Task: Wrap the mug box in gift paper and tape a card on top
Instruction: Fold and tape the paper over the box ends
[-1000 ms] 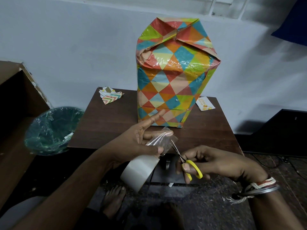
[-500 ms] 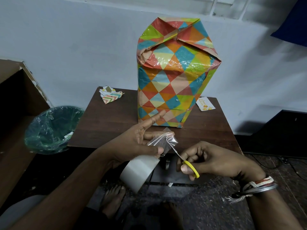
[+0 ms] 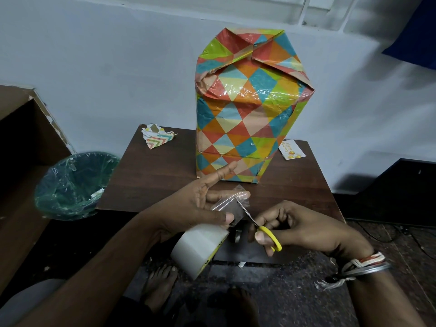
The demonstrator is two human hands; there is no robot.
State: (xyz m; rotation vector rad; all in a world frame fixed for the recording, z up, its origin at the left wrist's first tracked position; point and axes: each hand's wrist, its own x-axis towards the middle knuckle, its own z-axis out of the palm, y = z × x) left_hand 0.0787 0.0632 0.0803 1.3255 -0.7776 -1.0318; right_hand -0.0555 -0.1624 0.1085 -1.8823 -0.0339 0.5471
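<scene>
**Two hands close together at the table's near edge, scissor blades on one strip of tape.**

We count one left hand (image 3: 200, 204) pinching one clear tape strip (image 3: 232, 200) between thumb and fingers, index finger straight, with one tape roll (image 3: 195, 249) below it. One right hand (image 3: 311, 230) grips one pair of yellow-handled scissors (image 3: 271, 236), blades on the strip. Beyond the hands we count one wrapped mug box (image 3: 245, 119), one card (image 3: 292, 152) and one paper scrap (image 3: 157, 137). The box stands at the far middle of the dark wooden table (image 3: 153, 185), long axis vertical, folded end pointing up. The card lies flat just right of the box's base, and the scrap lies at the far left corner. One lined bin (image 3: 70, 185) stands left of the table. A pale wall (image 3: 118, 67) is behind and a speckled floor (image 3: 306, 291) below.
</scene>
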